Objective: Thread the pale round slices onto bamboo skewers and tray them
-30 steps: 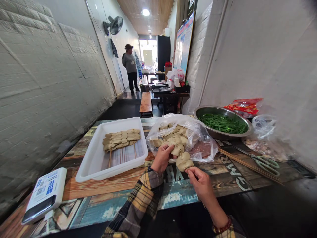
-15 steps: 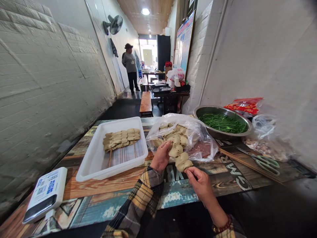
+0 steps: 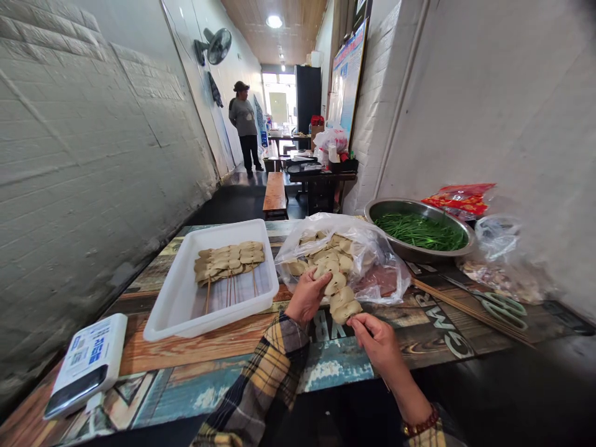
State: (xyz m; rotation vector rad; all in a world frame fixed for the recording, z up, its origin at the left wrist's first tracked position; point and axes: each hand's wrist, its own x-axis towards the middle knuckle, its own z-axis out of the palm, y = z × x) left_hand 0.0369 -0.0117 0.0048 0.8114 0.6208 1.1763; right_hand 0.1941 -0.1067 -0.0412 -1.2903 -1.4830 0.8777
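Observation:
My left hand [image 3: 308,294] is closed on a pale beige food piece [image 3: 325,270] at the mouth of a clear plastic bag [image 3: 372,257] full of such pieces. My right hand [image 3: 376,335] pinches the lower end of a skewer [image 3: 343,299] that carries three of the beige pieces, held upright just in front of the bag. To the left, a white plastic tray [image 3: 174,304] holds several finished skewers [image 3: 229,259] lying side by side.
A steel bowl of green stalks [image 3: 419,231] stands behind the bag, with a red packet [image 3: 459,197] and a clear bag [image 3: 500,261] beside it. Bare bamboo sticks [image 3: 465,310] lie at right. A white box [image 3: 86,363] sits front left. A person [image 3: 244,124] stands far down the corridor.
My left hand pushed another beige piece down against the ones on the skewer, so the stack has closed up. My right hand shifted slightly while holding the skewer.

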